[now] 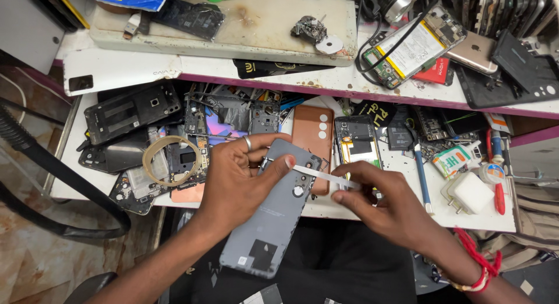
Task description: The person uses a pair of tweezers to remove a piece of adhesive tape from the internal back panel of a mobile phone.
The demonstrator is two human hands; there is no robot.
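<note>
2 hands work above a cluttered bench [279, 68]. Left hand [241, 176] grips a grey phone back cover [273, 214] held over the lap, thumb pressing one end of a thin white strip [326, 176]. Right hand [384, 202] pinches the strip's other end. An opened phone [356, 142] lies just behind.

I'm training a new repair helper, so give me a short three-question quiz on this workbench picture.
1. True or false: the left hand holds the grey phone back cover.
2. What does the right hand pinch? A) white strip B) screwdriver C) charger
3. Which colour is the thread on the right wrist?

Key: 1 true; 2 A; 3 red.
</note>
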